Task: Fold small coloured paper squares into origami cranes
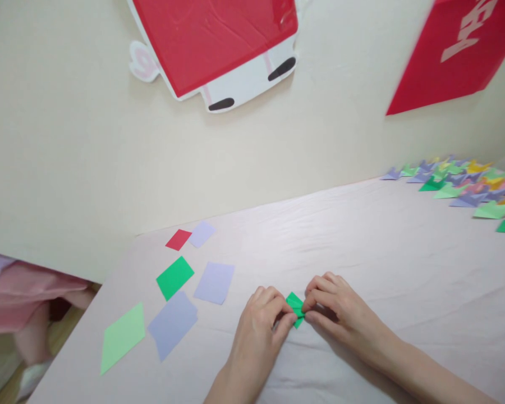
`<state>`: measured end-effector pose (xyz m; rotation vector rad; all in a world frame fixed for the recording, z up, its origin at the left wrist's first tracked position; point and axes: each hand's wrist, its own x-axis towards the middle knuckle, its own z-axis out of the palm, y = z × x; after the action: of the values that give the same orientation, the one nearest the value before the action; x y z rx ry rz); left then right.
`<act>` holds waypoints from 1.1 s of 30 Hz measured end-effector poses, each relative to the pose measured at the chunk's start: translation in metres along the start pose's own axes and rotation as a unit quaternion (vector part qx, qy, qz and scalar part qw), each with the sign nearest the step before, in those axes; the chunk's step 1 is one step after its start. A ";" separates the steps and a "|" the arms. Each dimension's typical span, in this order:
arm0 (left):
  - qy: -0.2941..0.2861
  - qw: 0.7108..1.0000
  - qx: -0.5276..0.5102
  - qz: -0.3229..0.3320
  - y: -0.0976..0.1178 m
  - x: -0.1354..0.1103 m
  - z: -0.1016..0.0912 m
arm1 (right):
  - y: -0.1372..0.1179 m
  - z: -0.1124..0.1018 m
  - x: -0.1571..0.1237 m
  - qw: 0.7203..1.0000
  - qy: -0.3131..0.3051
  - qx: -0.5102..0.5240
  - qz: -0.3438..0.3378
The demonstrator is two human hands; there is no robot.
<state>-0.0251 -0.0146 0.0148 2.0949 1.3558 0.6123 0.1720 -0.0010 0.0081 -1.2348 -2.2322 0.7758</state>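
Note:
A small piece of folded green paper (295, 304) is held just above or on the pale cloth, between my two hands. My left hand (264, 317) pinches its left side between thumb and fingers. On its right side, the fingertips and thumb of my right hand (336, 306) are closed on the paper. Creases and a pointed top edge show on it; its outer sides are hidden by my fingers. To the left lie flat paper squares: dark green (175, 278), light green (123, 339), red (178, 239) and several lavender sheets (214, 282).
Rows of folded paper figures (450, 185) in several colours stand at the table's far right. A pale wall rises behind the cloth-covered table (404, 252), with a red-and-white cartoon decoration (219, 45) and a red sign (454, 62). A person in pink (29, 297) is at the left.

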 end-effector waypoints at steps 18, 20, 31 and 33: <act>0.009 0.976 0.213 -0.042 0.005 0.006 0.019 | -0.004 0.011 0.007 0.997 0.030 -0.047 0.048; 0.009 0.973 0.226 -0.040 0.005 0.006 0.021 | -0.003 0.013 0.007 0.997 0.034 -0.054 0.044; 0.020 0.963 0.267 -0.039 0.002 0.008 0.028 | 0.001 0.016 0.007 0.995 0.032 -0.090 0.025; 0.026 0.961 0.271 -0.038 0.002 0.008 0.029 | 0.001 0.016 0.006 0.994 0.029 -0.098 0.024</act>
<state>-0.0021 -0.0141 -0.0044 2.4405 1.7777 0.2792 0.1595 0.0006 -0.0036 -1.3893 -2.2810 0.5398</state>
